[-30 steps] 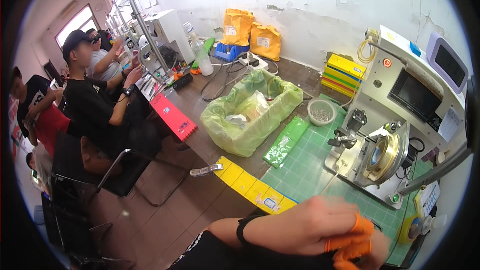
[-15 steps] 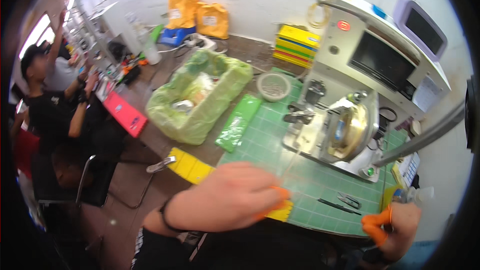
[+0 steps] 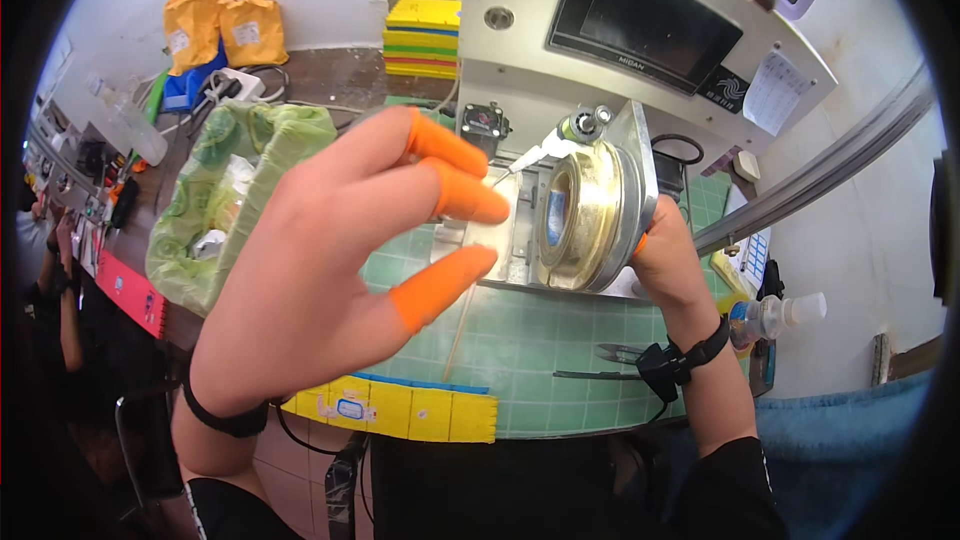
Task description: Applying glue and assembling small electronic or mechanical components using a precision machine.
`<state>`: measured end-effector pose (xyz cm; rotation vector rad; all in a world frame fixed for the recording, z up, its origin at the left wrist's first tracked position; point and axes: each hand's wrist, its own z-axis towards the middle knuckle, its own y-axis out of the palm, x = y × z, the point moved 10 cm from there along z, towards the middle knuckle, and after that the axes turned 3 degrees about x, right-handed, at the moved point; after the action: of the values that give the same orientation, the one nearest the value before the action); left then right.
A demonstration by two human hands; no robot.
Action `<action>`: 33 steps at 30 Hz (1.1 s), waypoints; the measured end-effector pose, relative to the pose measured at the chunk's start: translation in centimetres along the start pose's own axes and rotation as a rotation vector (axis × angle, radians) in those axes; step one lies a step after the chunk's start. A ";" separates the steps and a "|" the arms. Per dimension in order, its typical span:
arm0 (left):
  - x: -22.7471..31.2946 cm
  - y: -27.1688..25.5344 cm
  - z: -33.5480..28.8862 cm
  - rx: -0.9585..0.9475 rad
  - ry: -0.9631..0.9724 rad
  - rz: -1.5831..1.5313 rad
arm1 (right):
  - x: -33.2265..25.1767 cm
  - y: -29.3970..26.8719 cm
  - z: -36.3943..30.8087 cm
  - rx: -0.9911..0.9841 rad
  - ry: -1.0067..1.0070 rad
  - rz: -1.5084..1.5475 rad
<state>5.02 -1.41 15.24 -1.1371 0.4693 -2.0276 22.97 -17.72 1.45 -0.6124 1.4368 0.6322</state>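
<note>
My left hand [image 3: 320, 240] is raised over the green gridded mat [image 3: 540, 340], orange finger cots on its thumb and two fingers. These are spread apart with nothing visible between them. In front of its fingertips is the machine's roll of clear yellowish tape [image 3: 605, 210] with a blue inner core, mounted against a metal plate [image 3: 638, 150]. A white-tipped fitting [image 3: 545, 152] sits above the roll. My right hand [image 3: 665, 245] reaches behind the plate's right side; an orange cot shows at its edge, but the fingers are mostly hidden. A thin pale strip [image 3: 460, 335] stands below the left fingertips.
A bin with a green liner [image 3: 165, 265] stands left. Along the mat's front edge lies a yellow strip [image 3: 420, 415]. Small snips [image 3: 620, 352] and a black stick [image 3: 595, 375] are near my right wrist. A bottle [image 3: 765, 322] is at right; a person [image 3: 60, 325] sits far left.
The view has swung right and closer to the machine. My left hand has risen from the front edge toward the roll. My right hand has moved from the right edge to behind the plate.
</note>
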 end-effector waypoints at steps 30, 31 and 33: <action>-3.5 0.3 -3.2 0.052 0.087 0.686 | -10.3 -0.8 -4.2 0.183 -0.618 -1.081; -3.8 0.4 -3.1 0.050 0.088 0.686 | -10.4 -0.9 -4.2 0.183 -0.617 -1.080; -5.2 1.0 -2.7 0.036 0.054 0.706 | -10.7 -0.7 -4.5 0.207 -0.657 -1.144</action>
<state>4.81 1.79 10.23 -0.7463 0.7369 -1.4398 20.01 -21.76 11.98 -0.8332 0.3737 -0.2318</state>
